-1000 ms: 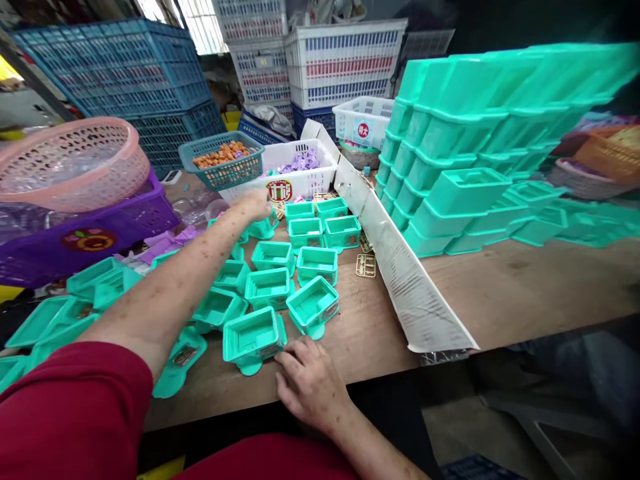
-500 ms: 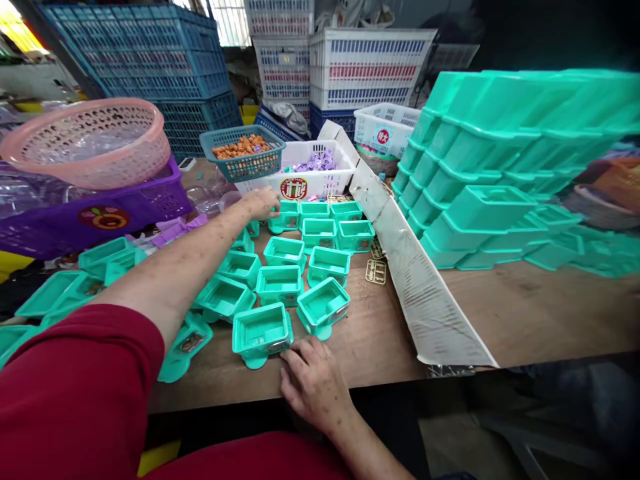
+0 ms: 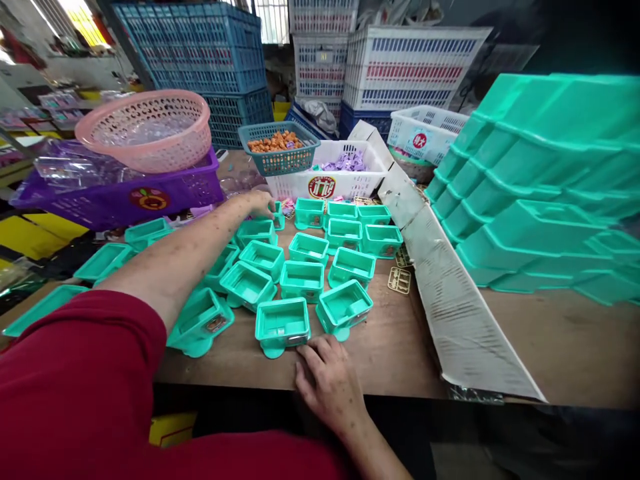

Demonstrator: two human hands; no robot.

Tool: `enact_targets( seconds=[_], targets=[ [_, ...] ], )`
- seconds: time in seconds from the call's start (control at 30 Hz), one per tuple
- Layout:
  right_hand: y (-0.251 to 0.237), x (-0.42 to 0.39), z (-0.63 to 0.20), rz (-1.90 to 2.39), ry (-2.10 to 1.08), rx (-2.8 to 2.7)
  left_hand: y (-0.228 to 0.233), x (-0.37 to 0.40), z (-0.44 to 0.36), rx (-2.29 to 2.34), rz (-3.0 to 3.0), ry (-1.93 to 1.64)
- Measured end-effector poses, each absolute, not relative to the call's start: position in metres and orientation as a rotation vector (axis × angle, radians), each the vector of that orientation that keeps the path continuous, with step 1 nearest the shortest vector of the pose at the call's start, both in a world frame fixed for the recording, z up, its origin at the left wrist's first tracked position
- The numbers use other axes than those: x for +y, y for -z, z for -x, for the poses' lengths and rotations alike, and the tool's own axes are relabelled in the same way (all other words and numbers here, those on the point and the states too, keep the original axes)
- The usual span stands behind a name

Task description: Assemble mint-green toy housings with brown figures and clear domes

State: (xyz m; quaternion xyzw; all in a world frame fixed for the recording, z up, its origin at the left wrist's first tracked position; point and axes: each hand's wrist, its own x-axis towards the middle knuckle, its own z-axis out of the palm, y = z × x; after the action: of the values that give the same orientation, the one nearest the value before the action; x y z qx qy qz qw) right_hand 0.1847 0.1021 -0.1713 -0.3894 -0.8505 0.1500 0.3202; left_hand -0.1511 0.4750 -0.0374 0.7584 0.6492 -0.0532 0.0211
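My left hand [image 3: 260, 204] reaches out over the far part of the worktable, fingers bent downward at a small green plastic box [image 3: 279, 217]. Its fingertips are partly hidden, so what they pinch cannot be made out. My right hand [image 3: 330, 379] rests on the table's front edge, loosely curved with thumb and fingers apart and nothing in it. Its fingertips lie by the lower corner of an open green box [image 3: 283, 323]. Several more such boxes, among them a tilted one [image 3: 345, 305], stand in loose rows with rounded tabs at their fronts.
A white cardboard divider [image 3: 445, 300] runs along the right, with tall stacks of green boxes [image 3: 530, 160] behind it. At the back are a white basket [image 3: 350, 180] of purple pieces and a blue-grey basket [image 3: 280, 162] of orange-brown pieces. A pink basket [image 3: 150, 150] sits at left.
The view has swung left, so everything appears further right. Against the boxes, my left hand has shifted left. My right hand stays by the same front box.
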Motion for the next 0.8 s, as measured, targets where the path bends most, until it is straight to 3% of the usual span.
enact_targets(
  seconds=[0.33,0.6,0.8],
  targets=[
    [0.169,0.101,-0.184,1.046,-0.400,-2.262,0.050,0.483,0.125,1.896,-2.562,0.151],
    [0.168,0.101,-0.184,1.054,-0.391,-2.261,0.022,0.444,0.129,1.840,-2.612,0.211],
    [0.169,0.102,-0.184,1.056,-0.371,-2.257,0.017,0.431,0.090,1.778,-2.600,0.400]
  ],
)
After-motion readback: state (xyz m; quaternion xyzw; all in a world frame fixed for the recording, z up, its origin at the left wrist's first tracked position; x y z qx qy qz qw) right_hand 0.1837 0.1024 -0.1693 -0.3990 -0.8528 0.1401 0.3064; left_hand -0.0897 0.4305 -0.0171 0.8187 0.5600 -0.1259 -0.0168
